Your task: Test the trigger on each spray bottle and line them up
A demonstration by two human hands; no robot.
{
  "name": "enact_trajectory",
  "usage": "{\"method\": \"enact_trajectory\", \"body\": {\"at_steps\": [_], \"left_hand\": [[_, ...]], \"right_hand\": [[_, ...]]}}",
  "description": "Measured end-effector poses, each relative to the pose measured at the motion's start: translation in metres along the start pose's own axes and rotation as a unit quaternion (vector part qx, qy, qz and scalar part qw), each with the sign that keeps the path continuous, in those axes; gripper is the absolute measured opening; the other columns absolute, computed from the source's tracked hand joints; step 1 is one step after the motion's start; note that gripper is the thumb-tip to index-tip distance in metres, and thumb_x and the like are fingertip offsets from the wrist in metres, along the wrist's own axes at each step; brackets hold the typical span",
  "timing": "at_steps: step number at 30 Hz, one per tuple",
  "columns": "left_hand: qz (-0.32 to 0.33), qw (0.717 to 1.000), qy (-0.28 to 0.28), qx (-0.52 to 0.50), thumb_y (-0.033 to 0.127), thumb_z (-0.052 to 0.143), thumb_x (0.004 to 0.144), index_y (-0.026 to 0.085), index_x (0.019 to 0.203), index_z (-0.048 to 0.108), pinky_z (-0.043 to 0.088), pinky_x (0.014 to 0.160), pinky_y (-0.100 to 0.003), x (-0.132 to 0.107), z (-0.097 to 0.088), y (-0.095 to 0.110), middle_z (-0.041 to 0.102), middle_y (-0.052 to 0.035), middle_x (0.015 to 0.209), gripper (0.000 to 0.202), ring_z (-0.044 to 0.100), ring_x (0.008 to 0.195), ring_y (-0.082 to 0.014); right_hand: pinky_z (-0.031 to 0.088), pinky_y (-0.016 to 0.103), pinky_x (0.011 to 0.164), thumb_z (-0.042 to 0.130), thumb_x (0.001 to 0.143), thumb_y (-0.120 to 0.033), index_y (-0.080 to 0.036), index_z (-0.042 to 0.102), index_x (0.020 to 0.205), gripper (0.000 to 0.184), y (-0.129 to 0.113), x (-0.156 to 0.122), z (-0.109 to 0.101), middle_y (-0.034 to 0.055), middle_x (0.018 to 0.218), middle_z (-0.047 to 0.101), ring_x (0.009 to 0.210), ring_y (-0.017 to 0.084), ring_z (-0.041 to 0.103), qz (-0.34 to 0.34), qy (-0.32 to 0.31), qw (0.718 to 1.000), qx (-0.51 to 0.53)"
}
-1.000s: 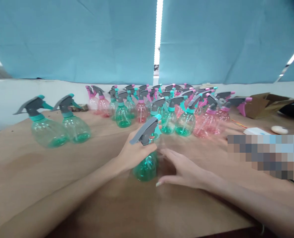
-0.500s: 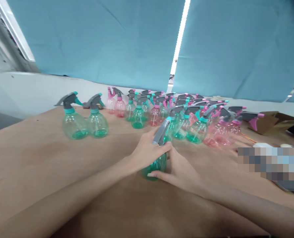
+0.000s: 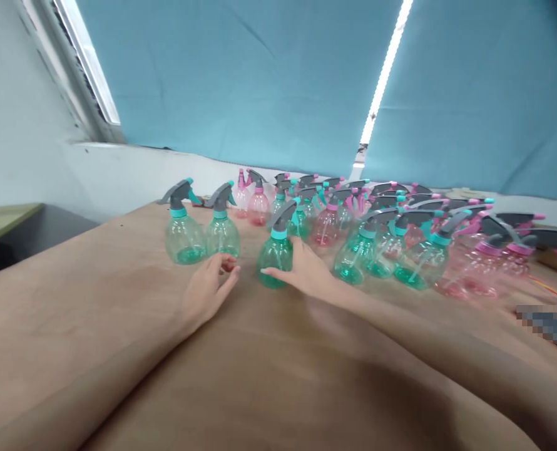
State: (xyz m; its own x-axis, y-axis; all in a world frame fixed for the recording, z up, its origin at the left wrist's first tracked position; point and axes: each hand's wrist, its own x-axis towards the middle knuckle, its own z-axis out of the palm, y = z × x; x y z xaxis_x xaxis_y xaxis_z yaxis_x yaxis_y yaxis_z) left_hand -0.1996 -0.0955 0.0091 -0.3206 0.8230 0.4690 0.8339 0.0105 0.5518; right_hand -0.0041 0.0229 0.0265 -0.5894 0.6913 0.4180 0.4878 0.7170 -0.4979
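Green spray bottle (image 3: 275,254) stands touching right hand (image 3: 306,270), left hand (image 3: 206,289) apart.

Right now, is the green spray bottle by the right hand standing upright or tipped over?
Upright. The green spray bottle stands on its base on the table, grey trigger head on top; the right hand touches its side.

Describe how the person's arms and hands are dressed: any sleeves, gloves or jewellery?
Both forearms are bare, with no sleeves in view. The left hand and right hand wear no gloves, and no rings or watch show. The picture is too blurred to judge the nails.
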Motion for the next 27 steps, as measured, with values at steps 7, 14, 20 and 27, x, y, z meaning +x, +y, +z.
{"method": "enact_trajectory", "body": {"at_steps": [7, 14, 20, 27], "left_hand": [[-0.067, 0.997, 0.013, -0.019, 0.044, 0.045, 0.090, 0.023, 0.077, 0.051, 0.040, 0.060, -0.030, 0.010, -0.016, -0.006, 0.052, 0.0035, 0.058, 0.026, 0.054, 0.054, -0.0168], [-0.103, 0.990, 0.069, -0.064, 0.042, 0.031, 0.095, 0.023, 0.074, 0.047, 0.038, 0.056, -0.029, 0.018, -0.030, -0.012, 0.043, 0.0045, 0.048, 0.033, 0.049, 0.050, -0.0163], [-0.116, 0.986, 0.088, -0.086, 0.040, 0.029, 0.095, 0.024, 0.073, 0.048, 0.039, 0.057, -0.029, 0.020, -0.036, -0.008, 0.044, 0.0037, 0.049, 0.034, 0.048, 0.051, -0.0162], [-0.058, 0.996, 0.010, -0.060, 0.041, 0.029, 0.097, 0.022, 0.075, 0.052, 0.038, 0.058, -0.029, 0.008, -0.026, 0.003, 0.046, 0.0046, 0.048, 0.037, 0.048, 0.049, -0.0145]], "right_hand": [[0.046, 0.050, 0.093, 0.065, 0.074, -0.060, -0.008, 0.035, 0.136, 0.087, -0.007, 0.053, 0.024, 0.0258, 0.132, 0.050, 0.122, 0.039, 0.051, 0.045, -0.019, 0.999, 0.005], [0.043, 0.048, 0.096, 0.067, 0.074, -0.057, -0.011, 0.029, 0.141, 0.090, -0.008, 0.073, 0.039, 0.0239, 0.136, 0.048, 0.126, 0.037, 0.047, 0.042, -0.012, 0.999, 0.028], [0.043, 0.048, 0.098, 0.067, 0.073, -0.061, -0.011, 0.026, 0.143, 0.095, -0.010, 0.073, 0.043, 0.0236, 0.136, 0.048, 0.127, 0.037, 0.045, 0.027, -0.012, 0.999, 0.037], [0.045, 0.049, 0.094, 0.067, 0.073, -0.060, -0.009, 0.029, 0.141, 0.093, -0.017, 0.073, 0.048, 0.0250, 0.134, 0.049, 0.125, 0.039, 0.047, 0.035, 0.004, 0.999, 0.028]]}}
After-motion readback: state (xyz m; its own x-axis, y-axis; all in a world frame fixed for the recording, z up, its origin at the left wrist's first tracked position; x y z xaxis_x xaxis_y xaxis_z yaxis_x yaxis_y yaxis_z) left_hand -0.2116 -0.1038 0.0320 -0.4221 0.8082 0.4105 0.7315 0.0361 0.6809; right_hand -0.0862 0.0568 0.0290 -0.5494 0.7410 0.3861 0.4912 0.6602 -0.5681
